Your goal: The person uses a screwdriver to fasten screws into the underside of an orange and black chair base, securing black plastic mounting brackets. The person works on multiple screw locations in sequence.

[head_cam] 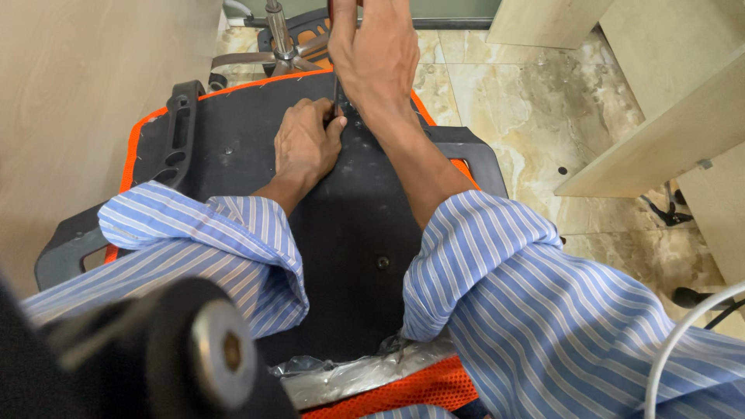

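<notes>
An upturned office chair seat (349, 225) lies in front of me, its black underside up, with orange mesh edging. My right hand (376, 54) is closed around the handle of a screwdriver that stands upright on the far part of the black plate. Its thin shaft (336, 93) runs down to the plate. My left hand (304, 143) rests on the plate right beside the tip, fingertips pinching at the shaft's lower end. Both sleeves are blue striped and rolled up.
A black armrest (180, 128) sits on the seat's left side and another on the right (473, 151). The chair's star base with gas cylinder (278, 35) lies on the marble floor beyond. Wooden panels (660, 132) stand at right, a wooden surface at left. Clear plastic wrap (365, 368) is near me.
</notes>
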